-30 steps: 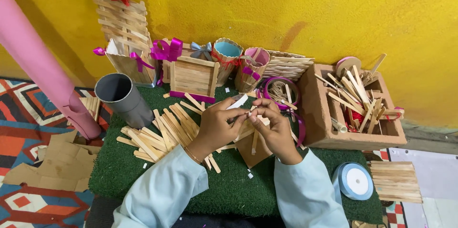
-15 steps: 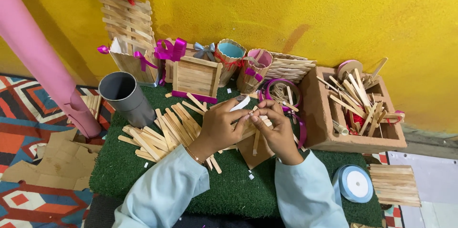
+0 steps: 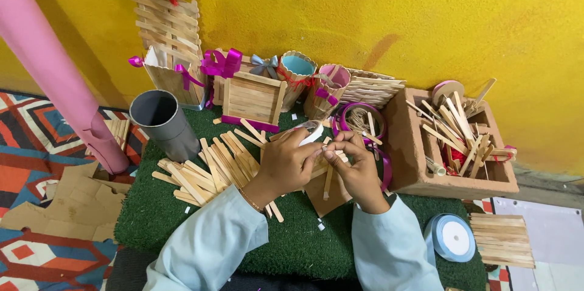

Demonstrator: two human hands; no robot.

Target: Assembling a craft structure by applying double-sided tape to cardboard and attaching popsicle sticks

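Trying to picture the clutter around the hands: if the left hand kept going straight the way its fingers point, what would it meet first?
Most likely the right hand: the left hand points rightward and their fingertips nearly meet over a wooden stick. Depth is unclear.

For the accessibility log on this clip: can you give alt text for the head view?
Two hands, left hand and right hand, meet over a green mat, pinching a wooden craft stick between them. Loose sticks lie to the left beside a grey tube; a box of sticks sits right, against a yellow wall.
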